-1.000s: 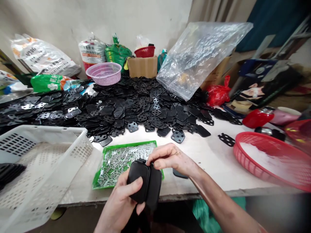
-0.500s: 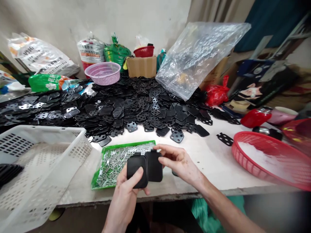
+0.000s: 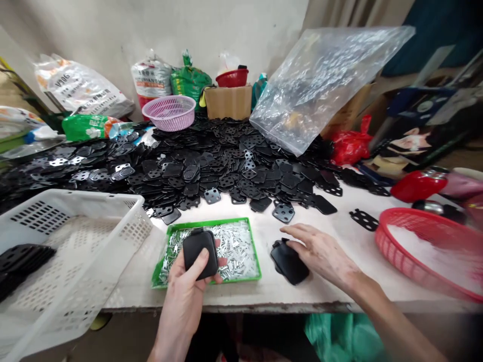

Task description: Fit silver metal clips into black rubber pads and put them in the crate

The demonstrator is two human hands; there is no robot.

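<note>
My left hand grips a rounded-square black plate with a small tab on its top edge, thumb pressed across the face. Whether more plates lie behind it I cannot make out. Below it, on the table, a green tray holds a mass of small silvery metal pins. To the right, my right hand is open, fingers stretched out above the upper edge of a small group of black plates lying on the table. Contact between the fingertips and those plates is unclear.
Behind the tray spreads a large heap of black plates. A white perforated crate with stacked plates stands left; a red basket with white material stands right. A pink basket, a cardboard box and a clear plastic bag are behind.
My right hand has let go of the plate it held beside the left hand's plate and moved right to the plates on the table. My left hand still holds its plate. The view has shifted slightly.
</note>
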